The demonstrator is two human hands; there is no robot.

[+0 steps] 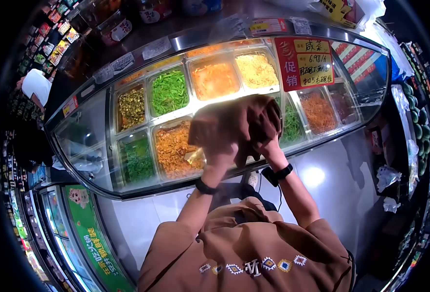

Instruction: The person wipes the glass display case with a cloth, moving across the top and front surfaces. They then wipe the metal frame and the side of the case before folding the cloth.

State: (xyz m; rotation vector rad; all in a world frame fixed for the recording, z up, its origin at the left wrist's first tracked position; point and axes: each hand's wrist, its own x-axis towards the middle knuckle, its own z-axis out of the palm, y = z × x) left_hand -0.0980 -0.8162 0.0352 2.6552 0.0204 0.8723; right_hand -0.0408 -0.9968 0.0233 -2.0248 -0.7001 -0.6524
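A brown cloth lies spread against the curved glass cover of a chilled food counter. My left hand grips the cloth's lower left part, fingers closed into the fabric. My right hand holds its lower right part, just beside the left. Both wrists wear dark bands. Under the glass sit metal trays of food: green vegetables, orange shreds, yellow shreds and a pale orange mix right next to my left hand.
A red price sign is stuck on the glass at the upper right. Another counter with a green panel stands at the lower left. Shelves of goods line both sides. A person in white stands at the far left.
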